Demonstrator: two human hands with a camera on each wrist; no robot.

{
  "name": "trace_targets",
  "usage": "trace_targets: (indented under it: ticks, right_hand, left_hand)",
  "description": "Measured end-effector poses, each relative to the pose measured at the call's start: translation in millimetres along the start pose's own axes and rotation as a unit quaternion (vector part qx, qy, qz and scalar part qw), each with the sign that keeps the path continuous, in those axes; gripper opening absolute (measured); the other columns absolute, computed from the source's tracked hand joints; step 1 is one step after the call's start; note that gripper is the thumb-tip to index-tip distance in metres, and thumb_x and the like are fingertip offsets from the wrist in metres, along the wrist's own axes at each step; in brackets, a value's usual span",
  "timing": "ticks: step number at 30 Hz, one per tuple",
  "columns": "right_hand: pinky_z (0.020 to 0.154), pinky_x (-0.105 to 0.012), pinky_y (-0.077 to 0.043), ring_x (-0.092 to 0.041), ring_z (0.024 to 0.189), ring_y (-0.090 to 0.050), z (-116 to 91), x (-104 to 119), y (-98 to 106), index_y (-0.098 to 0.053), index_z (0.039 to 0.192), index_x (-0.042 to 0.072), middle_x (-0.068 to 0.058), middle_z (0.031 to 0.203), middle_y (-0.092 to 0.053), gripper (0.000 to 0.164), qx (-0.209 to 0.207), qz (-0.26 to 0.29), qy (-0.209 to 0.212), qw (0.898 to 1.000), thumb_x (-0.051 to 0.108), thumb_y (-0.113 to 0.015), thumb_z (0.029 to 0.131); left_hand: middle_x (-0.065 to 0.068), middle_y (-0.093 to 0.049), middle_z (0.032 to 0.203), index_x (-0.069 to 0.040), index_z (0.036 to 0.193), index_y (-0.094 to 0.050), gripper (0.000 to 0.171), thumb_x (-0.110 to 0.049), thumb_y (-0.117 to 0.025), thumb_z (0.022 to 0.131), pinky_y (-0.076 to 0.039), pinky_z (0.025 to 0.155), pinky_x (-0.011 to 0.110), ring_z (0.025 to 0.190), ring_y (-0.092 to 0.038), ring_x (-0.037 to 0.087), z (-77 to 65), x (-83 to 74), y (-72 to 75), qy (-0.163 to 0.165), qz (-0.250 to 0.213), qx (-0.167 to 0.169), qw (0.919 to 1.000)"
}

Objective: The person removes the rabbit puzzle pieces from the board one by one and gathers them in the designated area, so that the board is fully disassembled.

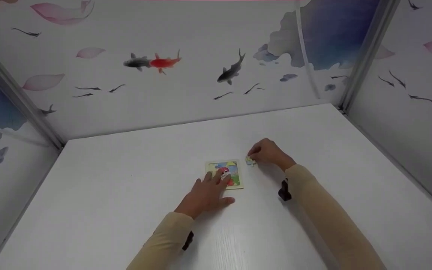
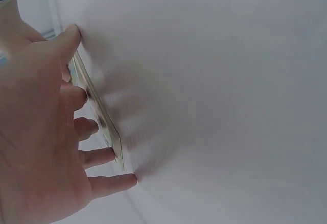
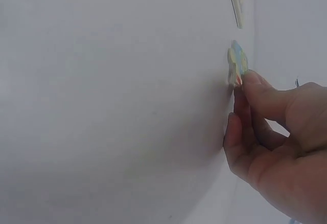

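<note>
While the white worktop (image 1: 126, 187) lies beneath, left hand (image 1: 206, 194) spreads, gripping nothing; right hand (image 1: 270, 153) pinches one item. Puzzle board (image 1: 241, 180): partly under left fingers; light, even pressure should steady it. Puzzle piece (image 3: 238, 59): in right fingertips, just beside the board; holding its edge should aid alignment.

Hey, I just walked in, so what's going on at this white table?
A person in beige sleeves has their left hand spread over a square, pale-framed cartoon picture puzzle lying flat on the white table. Their right hand pinches a small, light-blue-and-yellow jigsaw piece between thumb and fingers, just to the right of the frame and apart from it.
</note>
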State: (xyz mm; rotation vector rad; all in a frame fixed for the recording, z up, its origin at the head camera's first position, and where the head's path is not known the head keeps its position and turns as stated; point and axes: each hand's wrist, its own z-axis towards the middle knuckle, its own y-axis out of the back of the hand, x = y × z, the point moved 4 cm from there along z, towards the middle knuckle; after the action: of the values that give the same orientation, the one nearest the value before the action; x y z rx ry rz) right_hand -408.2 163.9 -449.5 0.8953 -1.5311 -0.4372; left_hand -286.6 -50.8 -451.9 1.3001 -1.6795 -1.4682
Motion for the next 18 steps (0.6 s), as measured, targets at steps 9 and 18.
trace_targets:
  ticks: [9,18]
  right_hand:
    - [0.093,-0.038,-0.053,-0.022,0.099,-0.061,3.6,14.2,1.9,-0.074,0.114,0.004,-0.015,0.118,-0.070,0.022,-0.002,0.001,0.021,1.000,0.017,-0.065,0.098]
    - [0.093,-0.037,-0.053,-0.020,0.098,-0.062,8.3,45.7,-10.7,-0.075,0.113,0.007,-0.011,0.114,-0.073,0.021,0.033,0.002,0.085,0.996,0.018,-0.066,0.098]
  left_hand:
    - [0.005,-0.023,0.168,-0.026,0.160,-0.026,0.077,-0.069,-0.039,0.098,-0.028,0.120,0.059,0.155,-0.023,0.033,8.3,-20.3,6.3,-0.018,0.051,-0.012,0.9985]
    - [0.005,-0.023,0.168,-0.023,0.160,-0.028,0.079,-0.069,-0.043,0.097,-0.026,0.122,0.058,0.156,-0.021,0.030,17.7,-31.3,0.2,-0.031,0.043,-0.008,0.9985]
